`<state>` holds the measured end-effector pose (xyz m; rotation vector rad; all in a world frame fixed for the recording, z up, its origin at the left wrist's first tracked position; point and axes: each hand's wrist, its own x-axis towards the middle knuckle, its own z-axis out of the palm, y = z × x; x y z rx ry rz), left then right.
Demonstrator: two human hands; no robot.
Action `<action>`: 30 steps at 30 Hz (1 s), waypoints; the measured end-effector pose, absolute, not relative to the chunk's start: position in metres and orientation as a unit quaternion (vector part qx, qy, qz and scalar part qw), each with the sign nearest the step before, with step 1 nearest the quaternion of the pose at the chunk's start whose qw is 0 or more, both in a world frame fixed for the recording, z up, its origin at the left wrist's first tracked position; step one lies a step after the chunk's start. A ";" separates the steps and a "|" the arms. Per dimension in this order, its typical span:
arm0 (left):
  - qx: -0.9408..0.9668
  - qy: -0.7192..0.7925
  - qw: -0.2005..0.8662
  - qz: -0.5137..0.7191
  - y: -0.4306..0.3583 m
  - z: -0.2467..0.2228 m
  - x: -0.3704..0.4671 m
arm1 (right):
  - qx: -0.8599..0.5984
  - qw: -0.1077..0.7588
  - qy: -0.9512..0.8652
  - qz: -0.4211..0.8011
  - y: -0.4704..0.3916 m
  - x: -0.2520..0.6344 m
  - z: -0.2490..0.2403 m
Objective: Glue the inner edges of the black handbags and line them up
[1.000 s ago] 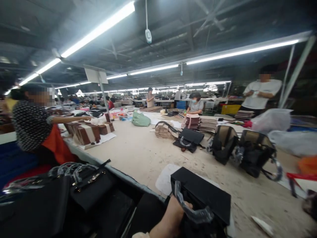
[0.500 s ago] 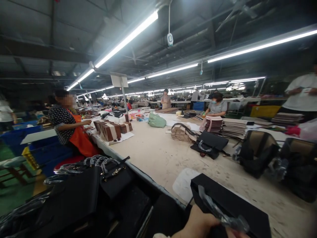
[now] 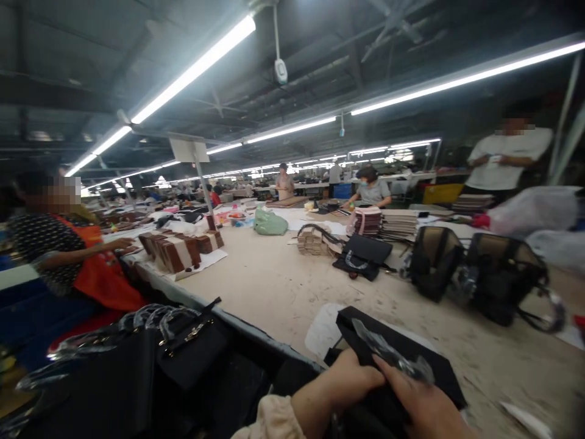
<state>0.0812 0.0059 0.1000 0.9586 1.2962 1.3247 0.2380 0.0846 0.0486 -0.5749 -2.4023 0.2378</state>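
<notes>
A black handbag (image 3: 411, 360) lies at the near edge of the long beige table (image 3: 274, 286), its handle wrapped in clear plastic (image 3: 388, 356). My left hand (image 3: 342, 383), with a cream sleeve behind it, grips the bag's near left side. My right hand (image 3: 423, 410) rests on the bag from the right, fingers curled onto it just below the wrapped handle. The lower part of the bag is hidden behind my hands.
A white sheet (image 3: 322, 329) lies under the bag. Open dark bags (image 3: 500, 277) and a flat black bag (image 3: 363, 256) lie further along the table, with brown boxes (image 3: 176, 251) at the left. Black handbags (image 3: 183, 347) stand below the table edge. A seated person in an orange apron (image 3: 86, 271) is at the left.
The view swung right and back left. My right hand has come into view and now lies on the bag beside the left hand.
</notes>
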 end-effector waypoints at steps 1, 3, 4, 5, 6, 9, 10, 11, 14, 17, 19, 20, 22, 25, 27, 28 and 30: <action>0.442 0.555 0.479 0.517 -0.001 0.106 0.077 | -0.211 0.315 -0.920 0.102 0.082 0.238 0.061; 0.540 0.608 0.375 0.445 -0.015 0.118 0.066 | -0.209 0.312 -0.914 0.152 0.081 0.236 0.083; 0.573 0.641 0.297 0.416 -0.019 0.123 0.058 | -0.204 0.323 -0.907 0.178 0.084 0.234 0.091; 0.581 0.668 0.221 0.408 -0.020 0.127 0.050 | -0.206 0.342 -0.896 0.193 0.089 0.232 0.097; 0.596 0.677 0.155 0.403 -0.018 0.129 0.043 | -0.203 0.357 -0.889 0.204 0.096 0.231 0.100; 0.696 0.628 0.013 0.346 -0.006 0.128 0.037 | -0.192 0.374 -0.880 0.223 0.108 0.231 0.102; 0.726 0.607 -0.011 0.322 -0.001 0.126 0.040 | -0.185 0.370 -0.882 0.228 0.108 0.231 0.103; 0.747 0.592 -0.025 0.302 0.003 0.124 0.044 | -0.180 0.365 -0.883 0.232 0.106 0.231 0.104; 0.758 0.580 -0.072 0.289 0.017 0.120 0.061 | -0.176 0.368 -0.876 0.259 0.101 0.233 0.109; 0.738 0.593 -0.125 0.298 0.026 0.120 0.075 | -0.162 0.394 -0.858 0.287 0.102 0.237 0.113; 0.733 0.601 -0.146 0.284 0.027 0.119 0.081 | -0.146 0.409 -0.852 0.292 0.105 0.238 0.111; 0.733 0.603 -0.156 0.275 0.026 0.118 0.083 | -0.144 0.414 -0.852 0.286 0.107 0.238 0.110; 0.730 0.603 -0.183 0.265 0.026 0.116 0.085 | -0.145 0.421 -0.854 0.268 0.110 0.238 0.105; 0.724 0.610 -0.197 0.254 0.031 0.114 0.086 | -0.166 0.414 -0.862 0.241 0.112 0.235 0.101; 0.715 0.644 -0.153 0.223 0.038 0.116 0.085 | -0.198 0.400 -0.865 0.231 0.110 0.237 0.105; 0.707 0.667 -0.120 0.204 0.042 0.118 0.084 | -0.218 0.392 -0.865 0.223 0.107 0.240 0.109; 0.685 0.703 -0.061 0.181 0.050 0.123 0.082 | -0.257 0.380 -0.866 0.198 0.100 0.250 0.120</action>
